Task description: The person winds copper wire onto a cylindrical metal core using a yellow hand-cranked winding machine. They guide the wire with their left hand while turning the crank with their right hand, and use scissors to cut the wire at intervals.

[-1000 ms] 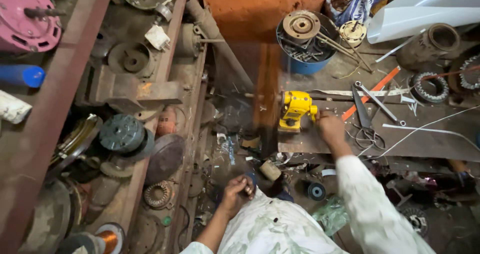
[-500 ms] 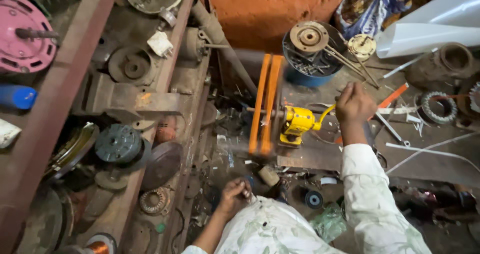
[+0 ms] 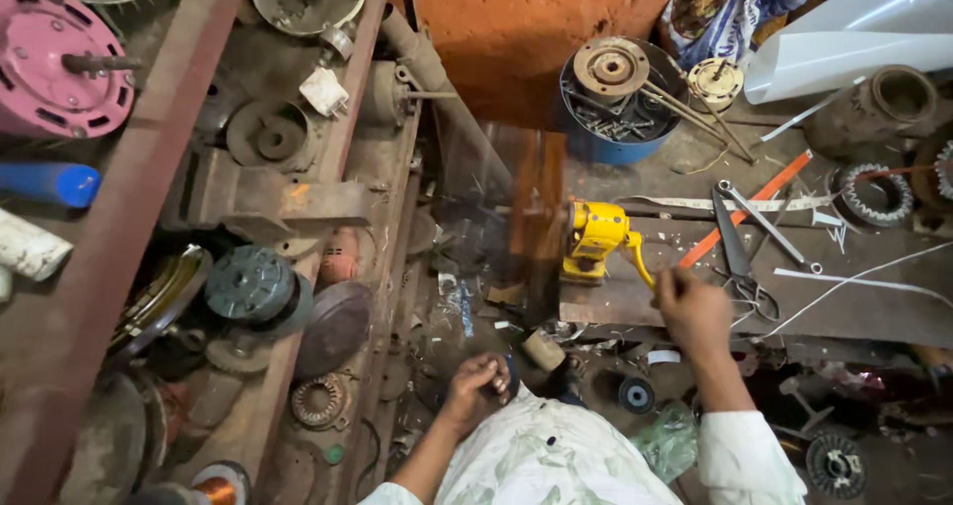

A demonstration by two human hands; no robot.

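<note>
The right hand (image 3: 692,306) is closed around the crank (image 3: 640,259) of the yellow winder (image 3: 594,239) on the bench (image 3: 854,306), just left of it, while the left hand (image 3: 478,381) curls loosely near the lap.

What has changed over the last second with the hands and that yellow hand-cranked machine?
The right hand has kept hold of the yellow hand-cranked machine's handle and carried it round: from low beside the machine, up to its right, now back down. The orange frame on its spindle went from a sharp upright shape to a spinning blur. The left hand stayed low by the lap; the blue tub of metal parts stayed put.
</note>
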